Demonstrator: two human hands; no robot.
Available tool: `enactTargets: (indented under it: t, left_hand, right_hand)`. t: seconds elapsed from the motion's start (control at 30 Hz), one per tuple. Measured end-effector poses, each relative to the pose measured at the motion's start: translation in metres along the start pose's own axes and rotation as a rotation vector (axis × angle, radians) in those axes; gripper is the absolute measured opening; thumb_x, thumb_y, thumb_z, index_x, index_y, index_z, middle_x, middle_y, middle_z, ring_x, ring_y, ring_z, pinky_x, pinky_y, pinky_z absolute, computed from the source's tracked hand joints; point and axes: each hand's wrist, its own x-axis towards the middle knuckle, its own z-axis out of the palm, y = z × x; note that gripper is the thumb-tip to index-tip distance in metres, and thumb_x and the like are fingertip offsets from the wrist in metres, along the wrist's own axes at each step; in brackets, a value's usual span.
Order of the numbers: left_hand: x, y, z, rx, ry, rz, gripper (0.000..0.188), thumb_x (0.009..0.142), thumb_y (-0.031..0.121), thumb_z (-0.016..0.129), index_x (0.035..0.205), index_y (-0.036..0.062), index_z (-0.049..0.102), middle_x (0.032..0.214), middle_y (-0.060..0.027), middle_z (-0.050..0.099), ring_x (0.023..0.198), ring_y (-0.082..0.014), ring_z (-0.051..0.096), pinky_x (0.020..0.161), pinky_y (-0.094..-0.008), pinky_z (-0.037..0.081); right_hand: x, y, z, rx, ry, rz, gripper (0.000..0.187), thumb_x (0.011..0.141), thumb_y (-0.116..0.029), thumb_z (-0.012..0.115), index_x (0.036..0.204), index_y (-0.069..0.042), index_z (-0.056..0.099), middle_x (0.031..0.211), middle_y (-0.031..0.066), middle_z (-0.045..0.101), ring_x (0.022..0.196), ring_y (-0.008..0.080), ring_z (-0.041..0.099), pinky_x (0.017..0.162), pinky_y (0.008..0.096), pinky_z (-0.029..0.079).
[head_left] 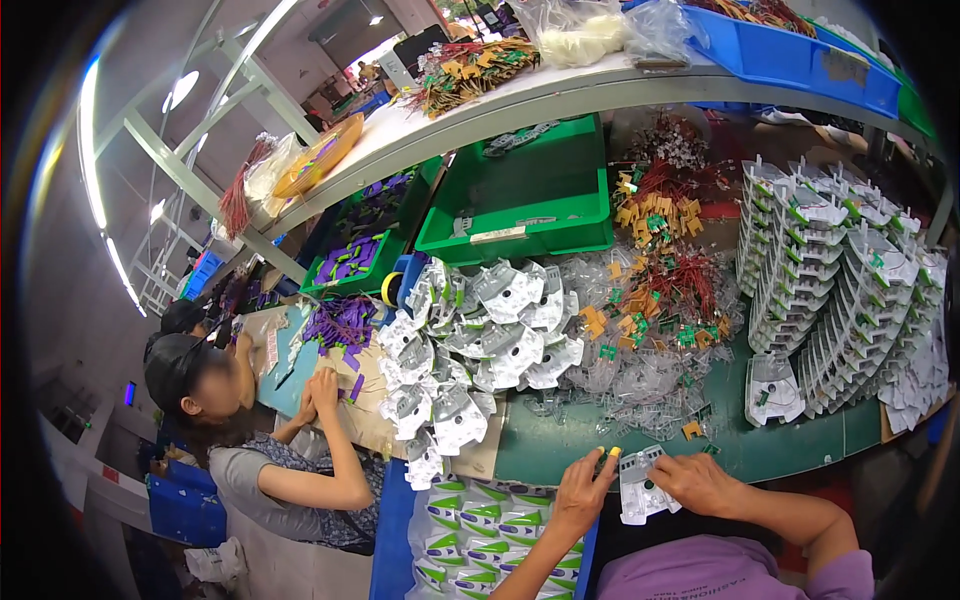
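Near the front edge of the green bench, my right hand (695, 484) grips a white plastic housing (640, 488) with small holes and slots. Its fingers lie over the housing's right side. My left hand (582, 492) is just left of the housing, fingers stretched, with yellow covers on two fingertips; no part shows in it. Beyond my hands lies a loose heap of clear plastic parts (640, 385). Among them are small orange and green connector pieces (640, 325) with red wires.
White housings (500, 325) are piled left of centre; tall nested stacks (830, 290) stand at right. A blue crate (392, 545) holds bagged white-green parts. Behind are a green tray (515, 235) and an overhead shelf (480, 112). A co-worker (290, 470) sits at left.
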Motion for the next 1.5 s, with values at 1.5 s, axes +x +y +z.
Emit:
enactTargets:
  t: [1.5]
  left_hand:
    - [0.023,0.017,0.008,-0.456,-0.251,0.089,0.072,0.075,-0.012,0.061,0.143,0.0034,0.044,0.110,-0.0085,0.068,0.098,-0.0310,0.057,0.086,-0.0410,0.044]
  right_hand:
    - [-0.012,-0.001,-0.030,0.712,0.103,0.227,0.022,0.082,-0.007,0.070,0.102,0.002,0.065,0.107,0.0182,0.062,0.092,0.0334,0.065,0.077,0.0432,0.054]
